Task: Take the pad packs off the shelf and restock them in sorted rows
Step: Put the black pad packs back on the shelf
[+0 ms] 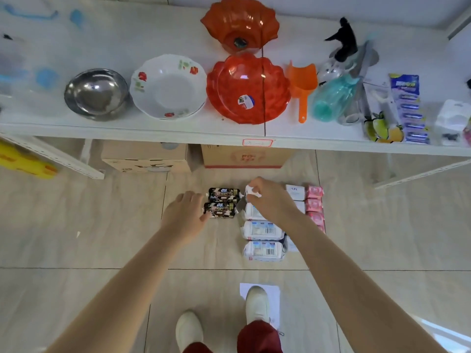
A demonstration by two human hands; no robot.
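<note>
On the floor [102,225], a column of white pad packs [263,250] is laid toward 12 o'clock. The farthest white pack [251,191] is pinched at its crumpled end by the right grip [270,202], with pink pad packs [314,200] lined up at its 3 o'clock. At 9 o'clock, the left grip [183,212] is set against two black pad packs [220,209], thumb touching the nearer; whether they are grasped cannot be told.

black floral packs [221,202] | white-blue packs [263,230] | pink packs [314,200] | red bowls [248,87] | rose-printed white dish [168,86]
</note>
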